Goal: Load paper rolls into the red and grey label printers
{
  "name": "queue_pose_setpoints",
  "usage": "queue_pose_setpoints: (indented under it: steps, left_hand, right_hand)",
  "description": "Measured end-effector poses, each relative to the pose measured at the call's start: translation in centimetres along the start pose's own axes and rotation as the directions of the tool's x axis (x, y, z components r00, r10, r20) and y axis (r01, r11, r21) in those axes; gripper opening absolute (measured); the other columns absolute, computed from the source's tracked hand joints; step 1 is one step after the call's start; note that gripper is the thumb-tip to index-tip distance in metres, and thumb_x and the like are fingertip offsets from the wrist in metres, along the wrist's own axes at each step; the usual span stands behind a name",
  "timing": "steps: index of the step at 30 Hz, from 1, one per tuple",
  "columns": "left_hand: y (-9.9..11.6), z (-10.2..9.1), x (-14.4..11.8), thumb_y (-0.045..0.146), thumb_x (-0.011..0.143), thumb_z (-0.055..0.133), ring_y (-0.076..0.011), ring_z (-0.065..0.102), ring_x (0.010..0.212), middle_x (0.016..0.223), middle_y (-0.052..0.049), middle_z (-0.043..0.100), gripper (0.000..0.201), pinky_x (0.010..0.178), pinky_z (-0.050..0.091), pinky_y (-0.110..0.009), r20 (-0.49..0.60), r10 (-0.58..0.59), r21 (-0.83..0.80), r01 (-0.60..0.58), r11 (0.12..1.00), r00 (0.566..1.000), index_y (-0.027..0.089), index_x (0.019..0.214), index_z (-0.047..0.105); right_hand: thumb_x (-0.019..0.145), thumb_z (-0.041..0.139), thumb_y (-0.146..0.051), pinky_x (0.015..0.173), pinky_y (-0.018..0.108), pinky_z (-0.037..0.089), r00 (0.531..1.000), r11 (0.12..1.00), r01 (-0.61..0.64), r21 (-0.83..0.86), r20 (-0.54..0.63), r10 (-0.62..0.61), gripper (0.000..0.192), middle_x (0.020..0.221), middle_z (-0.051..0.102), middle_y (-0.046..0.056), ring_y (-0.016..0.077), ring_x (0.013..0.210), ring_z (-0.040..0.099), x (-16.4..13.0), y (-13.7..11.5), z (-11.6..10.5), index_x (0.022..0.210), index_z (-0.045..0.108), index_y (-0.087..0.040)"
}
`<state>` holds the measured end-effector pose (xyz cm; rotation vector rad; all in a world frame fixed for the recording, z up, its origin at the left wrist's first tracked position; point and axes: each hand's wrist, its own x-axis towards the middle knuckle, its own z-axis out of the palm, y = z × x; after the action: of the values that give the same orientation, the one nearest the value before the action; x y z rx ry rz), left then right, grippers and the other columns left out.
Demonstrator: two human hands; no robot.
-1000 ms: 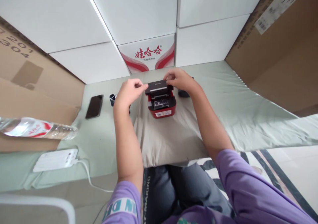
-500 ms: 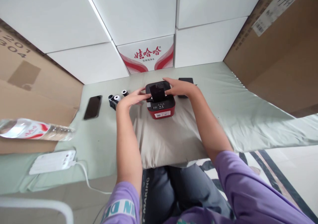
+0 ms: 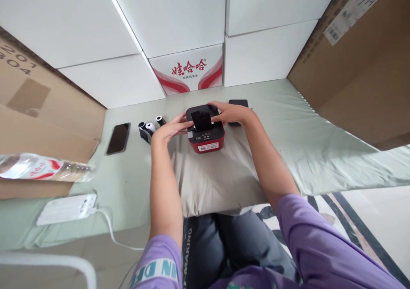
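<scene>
A small red and black printer (image 3: 208, 146) sits on the cloth in front of me, with a white sticker on its front. From its top sticks up a glossy black strip (image 3: 202, 120). My left hand (image 3: 174, 126) grips the printer's left side, thumb by the strip's edge. On the opposite side my right hand (image 3: 226, 112) holds the printer, with its thumb at the strip's right edge and a finger along the back of the top. Both hands' remaining fingers are partly hidden. Left of the printer lie small black and white rolls (image 3: 149, 128); a flat black object (image 3: 238, 105) lies behind my right hand.
A phone (image 3: 118, 138), a water bottle (image 3: 38, 167) and a white power bank (image 3: 67, 209) with a cable are at the left. White boxes (image 3: 188, 69) stack along the back. Cardboard boxes (image 3: 358, 75) stand at both sides. The cloth's front edge hangs above my legs.
The whole view has shifted very slightly. Both hands keep their places on the printer, and nothing else has visibly moved.
</scene>
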<state>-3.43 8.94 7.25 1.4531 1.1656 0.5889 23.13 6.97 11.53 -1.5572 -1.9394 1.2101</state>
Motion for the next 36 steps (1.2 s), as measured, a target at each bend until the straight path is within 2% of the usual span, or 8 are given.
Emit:
queue_pose_setpoints:
  steps: [8,12,15,19,21,30,34,36]
  left_hand:
    - [-0.2,0.2,-0.1,0.042,0.076,0.083,-0.0298,0.066,0.129,0.139,-0.006,0.070,0.074,0.105,0.057,-0.041,-0.001,0.010,-0.051,-0.010,0.999,1.000,0.031,0.146,0.061]
    - [-1.8,0.3,0.3,0.048,0.078,0.083,-0.0324,0.066,0.128,0.136,-0.008,0.072,0.068,0.109,0.055,-0.047,-0.045,0.063,-0.114,-0.068,0.991,0.997,0.028,0.141,0.064]
    - [-3.6,0.6,0.7,0.054,0.085,0.074,-0.0310,0.067,0.128,0.136,-0.009,0.072,0.065,0.117,0.049,-0.050,-0.085,0.097,-0.221,-0.114,0.969,0.992,0.025,0.142,0.064]
    - [-4.6,0.8,1.3,0.055,0.083,0.076,-0.0313,0.058,0.140,0.149,-0.010,0.064,0.075,0.125,0.039,-0.049,-0.055,0.186,-0.292,-0.194,0.936,0.981,0.024,0.148,0.058]
    - [-4.4,0.8,1.4,0.057,0.078,0.080,-0.0344,0.050,0.148,0.156,-0.009,0.057,0.084,0.126,0.038,-0.050,-0.033,0.237,-0.276,-0.237,0.932,0.971,0.025,0.152,0.055]
    - [-4.6,3.1,-1.2,0.075,0.073,0.078,-0.0356,0.018,0.163,0.176,-0.012,0.023,0.118,0.132,0.021,-0.051,-0.108,0.472,-0.039,-0.478,0.877,0.875,0.030,0.168,0.024]
    - [-5.8,6.5,-3.9,0.073,0.066,0.085,-0.0377,0.008,0.164,0.177,-0.014,0.010,0.122,0.134,0.015,-0.051,-0.241,0.598,0.268,-0.540,0.798,0.764,0.029,0.165,0.027]
    - [-6.1,7.7,-4.6,0.064,0.069,0.088,-0.0352,0.013,0.164,0.176,-0.014,0.014,0.115,0.134,0.017,-0.050,-0.291,0.607,0.373,-0.497,0.783,0.739,0.030,0.161,0.030]
  right_hand:
    - [0.078,0.083,-0.025,0.068,0.032,0.065,0.997,0.998,0.053,0.016,-0.063,-0.052,0.077,0.144,0.066,0.010,0.0211,0.085,0.074,0.8,1.5,0.7,0.149,0.053,-0.029]
    - [0.077,0.084,-0.025,0.080,0.035,0.063,0.923,0.982,0.188,-0.007,-0.340,-0.179,0.059,0.131,0.070,0.011,0.0221,0.094,0.072,0.6,1.9,-0.2,0.133,0.064,-0.023]
    - [0.091,0.069,-0.028,0.072,0.032,0.060,0.730,0.957,0.287,0.037,-0.656,-0.194,0.030,0.115,0.071,0.008,0.0162,0.081,0.069,-0.7,2.7,-2.0,0.119,0.066,-0.020]
    - [0.090,0.055,-0.017,0.069,0.029,0.051,0.276,0.933,0.354,-0.056,-0.947,-0.161,0.007,0.080,0.062,0.000,0.0126,0.068,0.056,-3.4,6.2,-3.1,0.089,0.061,-0.021]
    - [0.088,0.052,-0.015,0.072,0.030,0.048,0.195,0.941,0.332,-0.061,-0.972,-0.132,0.010,0.073,0.054,-0.002,0.0132,0.069,0.052,-4.2,8.3,-2.1,0.083,0.058,-0.021]
    - [0.092,0.052,-0.031,0.072,0.030,0.046,0.276,0.939,0.331,-0.094,-0.942,-0.192,0.010,0.074,0.048,-0.004,0.0147,0.067,0.050,-3.4,10.3,2.6,0.094,0.057,-0.023]
    - [0.093,0.043,-0.028,0.091,0.036,0.051,0.259,0.955,0.288,0.067,-0.966,-0.010,0.019,0.096,0.057,0.003,0.0182,0.091,0.060,-2.1,12.5,2.3,0.107,0.054,-0.023]
    - [0.088,0.047,-0.026,0.100,0.040,0.051,0.353,0.962,0.195,0.191,-0.929,0.113,0.035,0.108,0.060,0.007,0.0205,0.102,0.062,-1.3,13.7,2.5,0.122,0.050,-0.021]
